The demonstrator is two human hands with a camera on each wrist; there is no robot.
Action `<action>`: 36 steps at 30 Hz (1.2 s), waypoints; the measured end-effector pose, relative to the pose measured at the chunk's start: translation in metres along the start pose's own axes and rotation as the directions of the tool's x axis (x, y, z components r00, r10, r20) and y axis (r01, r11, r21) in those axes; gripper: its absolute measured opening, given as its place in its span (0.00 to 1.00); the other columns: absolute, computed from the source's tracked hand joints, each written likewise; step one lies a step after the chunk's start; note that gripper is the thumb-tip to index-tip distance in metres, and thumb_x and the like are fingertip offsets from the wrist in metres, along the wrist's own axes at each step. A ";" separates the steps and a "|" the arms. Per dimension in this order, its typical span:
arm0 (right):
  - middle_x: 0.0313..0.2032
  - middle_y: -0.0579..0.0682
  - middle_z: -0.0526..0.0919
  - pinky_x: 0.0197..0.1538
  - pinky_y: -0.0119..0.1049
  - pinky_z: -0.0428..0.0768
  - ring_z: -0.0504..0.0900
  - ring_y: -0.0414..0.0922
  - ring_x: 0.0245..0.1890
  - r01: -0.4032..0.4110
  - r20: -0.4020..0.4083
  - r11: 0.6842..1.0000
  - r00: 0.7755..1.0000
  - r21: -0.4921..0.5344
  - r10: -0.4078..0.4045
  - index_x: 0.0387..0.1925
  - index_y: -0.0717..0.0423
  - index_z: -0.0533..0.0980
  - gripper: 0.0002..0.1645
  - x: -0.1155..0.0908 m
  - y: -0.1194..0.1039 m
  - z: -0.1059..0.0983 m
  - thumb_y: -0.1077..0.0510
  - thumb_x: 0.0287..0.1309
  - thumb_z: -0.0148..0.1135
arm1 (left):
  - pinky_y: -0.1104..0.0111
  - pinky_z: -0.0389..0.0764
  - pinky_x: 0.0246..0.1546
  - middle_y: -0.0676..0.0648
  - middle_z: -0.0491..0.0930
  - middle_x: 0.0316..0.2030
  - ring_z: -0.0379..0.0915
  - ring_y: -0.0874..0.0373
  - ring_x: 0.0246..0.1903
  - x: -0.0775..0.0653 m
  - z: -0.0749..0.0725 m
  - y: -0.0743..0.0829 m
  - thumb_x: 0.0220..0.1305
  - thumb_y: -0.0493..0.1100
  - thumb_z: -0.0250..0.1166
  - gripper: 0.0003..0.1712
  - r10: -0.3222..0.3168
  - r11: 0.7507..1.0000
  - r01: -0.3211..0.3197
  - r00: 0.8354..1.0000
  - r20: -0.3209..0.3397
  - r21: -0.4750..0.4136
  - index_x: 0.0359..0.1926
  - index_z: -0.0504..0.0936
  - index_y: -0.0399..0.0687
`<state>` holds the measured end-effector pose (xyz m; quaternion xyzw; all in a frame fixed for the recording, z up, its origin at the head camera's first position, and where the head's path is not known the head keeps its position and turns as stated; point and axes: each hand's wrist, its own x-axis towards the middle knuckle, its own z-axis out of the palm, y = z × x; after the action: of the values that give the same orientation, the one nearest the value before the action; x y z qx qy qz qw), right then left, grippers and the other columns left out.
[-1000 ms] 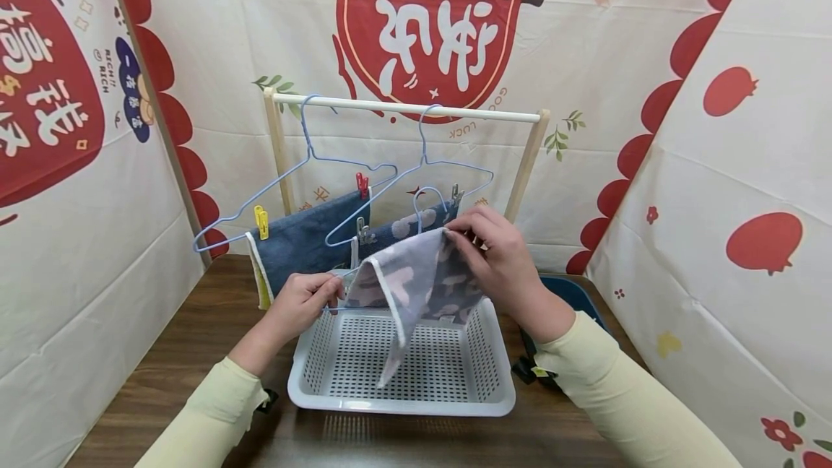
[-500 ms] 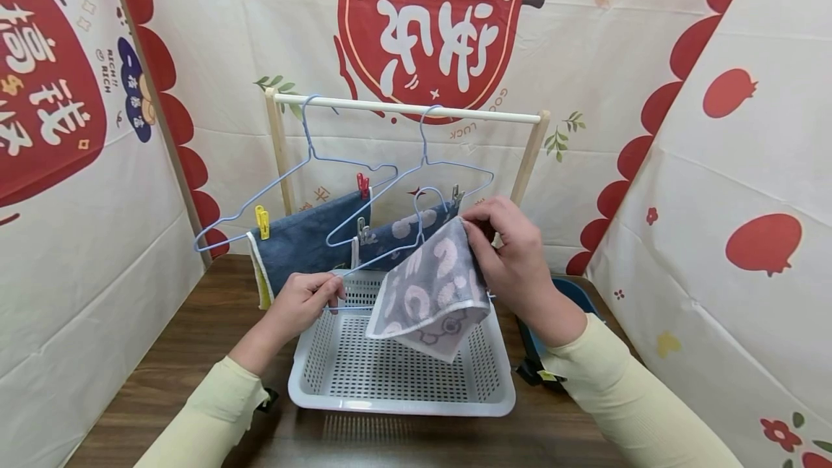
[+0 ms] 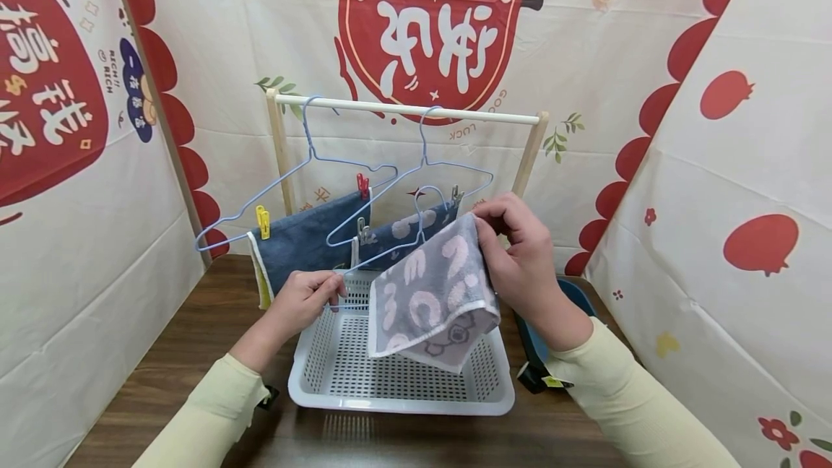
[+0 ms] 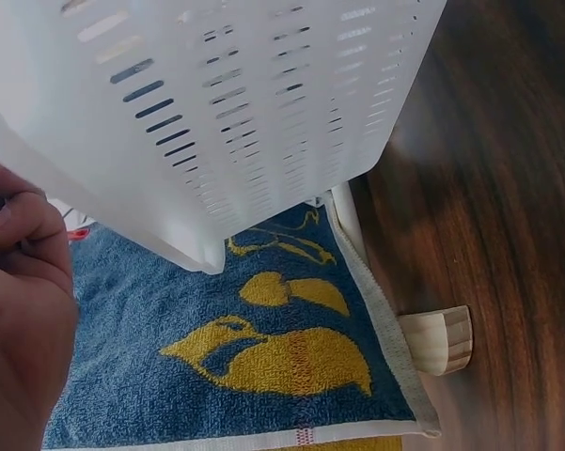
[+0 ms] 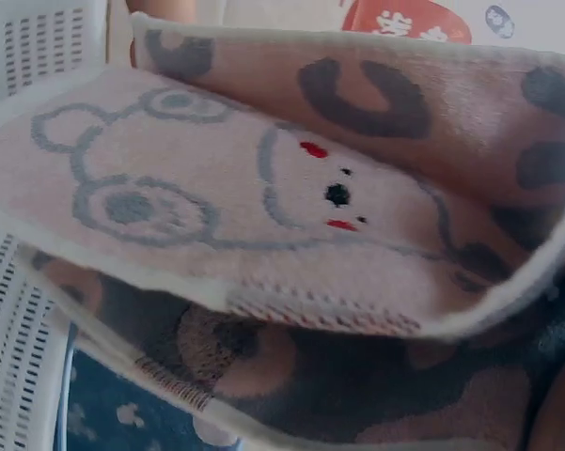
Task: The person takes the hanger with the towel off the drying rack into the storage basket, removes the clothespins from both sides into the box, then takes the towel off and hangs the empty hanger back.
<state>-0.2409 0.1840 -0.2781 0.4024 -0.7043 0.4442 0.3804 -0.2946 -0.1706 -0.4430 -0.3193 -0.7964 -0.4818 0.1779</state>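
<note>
My left hand [image 3: 302, 303] pinches the left end of a light blue wire hanger [image 3: 380, 260], held over a white perforated basket [image 3: 399, 406]. By its upper right corner, my right hand [image 3: 516, 255] pinches a grey and pink towel [image 3: 422, 284]. The towel hangs folded in front of the hanger and hides its right part. In the right wrist view the towel's pink face [image 5: 235, 178] shows an outlined animal, with a second layer below. The left wrist view shows my curled left hand [image 4: 23, 301] beside the basket's wall [image 4: 254, 103].
Behind, a wooden rack [image 3: 406, 108] carries two blue hangers. A blue towel [image 3: 312, 230] hangs there from yellow [image 3: 262, 222] and red pegs [image 3: 362, 185], beside a dark patterned towel [image 3: 406, 233] on grey pegs. A dark blue tray [image 3: 575, 298] lies at right, partly behind my arm.
My right hand has moved right and slightly up with the towel, then a little further right. The towel has turned and spread from a pointed fold. My left hand stays on the hanger.
</note>
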 end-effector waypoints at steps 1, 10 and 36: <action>0.42 0.58 0.84 0.43 0.29 0.82 0.81 0.44 0.37 -0.025 -0.009 0.999 1.000 0.034 0.025 0.45 0.68 0.83 0.06 -0.001 -0.001 0.000 0.75 0.72 0.64 | 0.67 0.79 0.24 0.55 0.84 0.25 0.78 0.59 0.24 0.000 0.000 0.000 0.85 0.34 0.60 0.18 -0.006 1.000 0.006 1.000 0.000 0.003 0.35 0.89 0.45; 0.42 0.52 0.83 0.40 0.30 0.81 0.83 0.44 0.36 -0.117 -0.028 0.981 0.992 0.153 0.123 0.47 0.73 0.80 0.07 -0.004 -0.002 -0.002 0.79 0.73 0.59 | 0.67 0.79 0.24 0.55 0.83 0.25 0.77 0.58 0.25 0.000 -0.002 0.000 0.84 0.34 0.60 0.16 -0.019 1.000 0.019 1.000 -0.001 0.001 0.35 0.89 0.40; 0.40 0.43 0.80 0.38 0.35 0.78 0.77 0.42 0.36 -0.166 0.349 0.985 0.922 -0.034 0.168 0.45 0.51 0.82 0.10 -0.052 0.036 0.029 0.70 0.77 0.65 | 0.66 0.79 0.23 0.57 0.82 0.25 0.77 0.58 0.24 0.000 -0.004 0.002 0.85 0.35 0.60 0.17 -0.013 1.000 0.013 1.000 -0.010 0.010 0.35 0.88 0.41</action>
<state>-0.2587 0.1786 -0.3454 0.4129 -0.7933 0.3949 0.2103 -0.2932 -0.1738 -0.4397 -0.3108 -0.8000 -0.4803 0.1805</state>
